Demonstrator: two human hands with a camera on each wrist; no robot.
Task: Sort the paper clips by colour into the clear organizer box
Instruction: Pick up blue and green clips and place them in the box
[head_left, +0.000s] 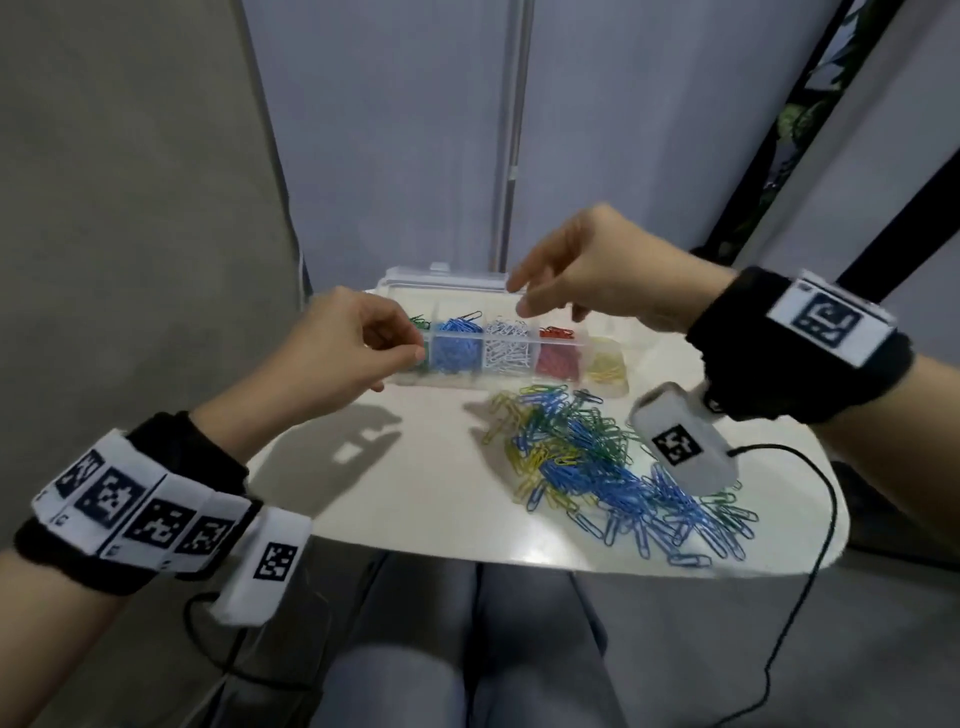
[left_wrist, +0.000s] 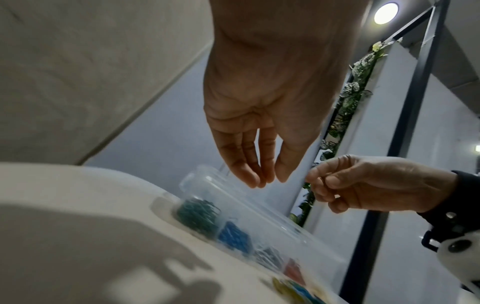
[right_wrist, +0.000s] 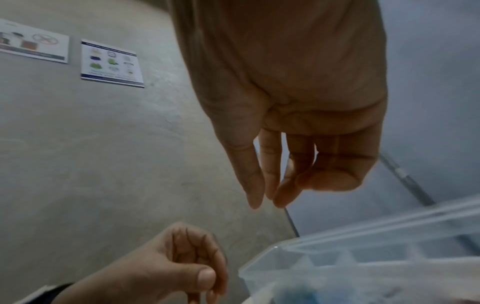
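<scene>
**Two hands poised above a half-filled clip organizer**

A person seated at a small white table holds both hands in the air over a clear organizer box standing at the table's far edge, its lid open behind it. The box's compartments hold sorted clips: green at the left end, then blue, white, red and yellow at the right end. Nearer the person, just in front of the box, a loose pile of paper clips in blue, green and yellow spreads across the right half of the table.

The left hand hovers at the box's green end, its fingers curled with thumb against forefinger; whether a clip is pinched there cannot be told. The right hand hangs above the middle compartments, fingers drooping loosely downward, close together and holding nothing visible.

Both wrists wear black bands carrying printed square markers, and a thin black cable trails off the table's right edge. Grey-clad knees show below the table.
</scene>
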